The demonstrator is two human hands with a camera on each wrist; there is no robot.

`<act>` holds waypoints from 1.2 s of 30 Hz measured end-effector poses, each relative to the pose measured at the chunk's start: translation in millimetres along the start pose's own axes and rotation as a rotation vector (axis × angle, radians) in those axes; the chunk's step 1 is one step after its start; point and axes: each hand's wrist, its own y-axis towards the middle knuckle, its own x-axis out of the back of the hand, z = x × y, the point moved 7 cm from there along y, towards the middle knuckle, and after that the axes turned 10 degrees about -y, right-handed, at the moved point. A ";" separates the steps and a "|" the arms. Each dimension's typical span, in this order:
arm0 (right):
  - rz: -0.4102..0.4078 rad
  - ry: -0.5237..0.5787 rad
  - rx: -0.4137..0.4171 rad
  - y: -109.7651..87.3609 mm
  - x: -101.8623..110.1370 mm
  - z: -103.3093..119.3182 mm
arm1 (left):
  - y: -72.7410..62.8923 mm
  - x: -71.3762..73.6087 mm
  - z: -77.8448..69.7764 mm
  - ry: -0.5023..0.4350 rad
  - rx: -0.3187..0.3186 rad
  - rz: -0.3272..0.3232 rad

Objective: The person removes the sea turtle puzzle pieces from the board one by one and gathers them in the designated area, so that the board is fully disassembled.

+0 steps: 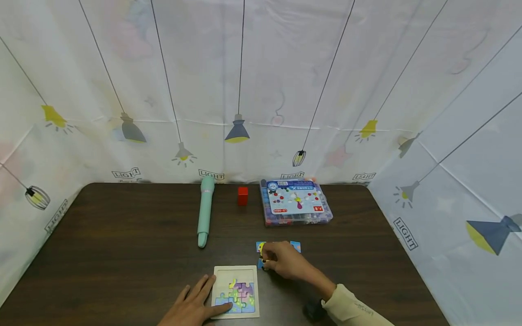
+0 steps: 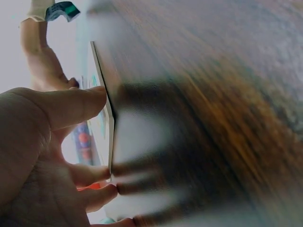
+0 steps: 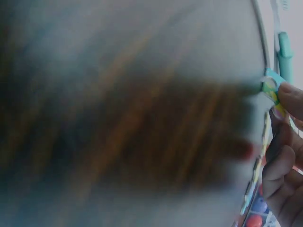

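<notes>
The right hand [image 1: 285, 259] pinches a jigsaw piece [image 3: 271, 88] by the loose pieces [image 1: 296, 246], apparently mid-pickup, while the left hand [image 1: 191, 308], fingers spread, rests on the part-filled puzzle board [image 1: 225, 273], whose bare space probably calls for careful turning and fitting.

Back cloth [image 1: 261, 90]: and there it is, "LIGHT", four times across, well beyond the fingers of both the left hand [image 1: 195, 302] and right hand [image 1: 287, 261]!
Left cloth [image 1: 24, 131]: "LIGHT" again, slanting, out left of the left fingers.
Right cloth [image 1: 461, 181]: another "LIGHT", right of the right fingers.
Box card [image 1: 295, 197]: beyond the right fingers, print too small to read surely.
Sleeve [image 1: 355, 308]: behind those fingers, lettering, illegible!
</notes>
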 end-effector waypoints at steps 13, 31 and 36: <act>-0.026 -0.246 -0.063 1.9 -5.4 5.6 | -0.7 -1.6 3.2 -0.006 0.002 -0.011; 0.072 -0.159 0.086 5.9 -10.8 42.1 | -2.5 -1.0 6.2 -0.018 -0.006 0.006; 0.251 -0.235 0.196 8.6 -35.2 60.6 | -2.4 -1.0 4.0 -0.003 -0.003 0.005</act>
